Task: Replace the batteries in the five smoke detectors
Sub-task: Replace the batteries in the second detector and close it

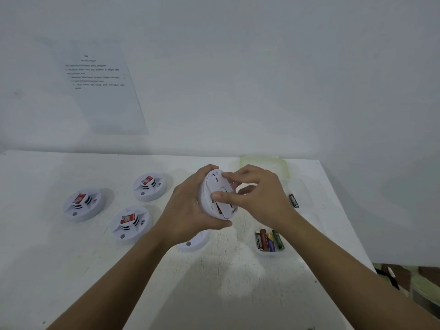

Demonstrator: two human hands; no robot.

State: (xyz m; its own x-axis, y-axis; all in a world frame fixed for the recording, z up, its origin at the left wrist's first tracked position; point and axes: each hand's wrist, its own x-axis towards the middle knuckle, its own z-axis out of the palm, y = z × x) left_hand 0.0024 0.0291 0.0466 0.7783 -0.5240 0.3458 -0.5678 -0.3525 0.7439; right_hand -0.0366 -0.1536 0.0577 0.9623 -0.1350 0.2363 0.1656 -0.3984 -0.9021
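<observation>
Above the middle of the worktop (214, 270), your left hand (190, 206) holds a smoke detector (209, 198) on edge with its back turned toward you. Its fingers (209, 168) are curled round the rim, thumb below. Your right hand (257, 194) has thumb and forefinger closed on the back cover (225, 206). That cover looks partly lifted, with something reddish showing under its lower edge.

Expect a light, hollow shell of smooth moulded plastic: stiff overall, but slippery because it is round and glossy. Keep your hold on the rim, where your left hand already has it, rather than on the face side with its slotted centre. The cover is thin, and its catches are probably brittle, so work it from the edge and don't twist or bend it.

Three more detectors (129, 223) lie face up to the left, and another detector (194, 241) peeks out beneath your left wrist. A small tub of batteries (270, 240) sits near your right forearm, with a loose battery (293, 200) beyond it. These cells are small and will likely roll.
</observation>
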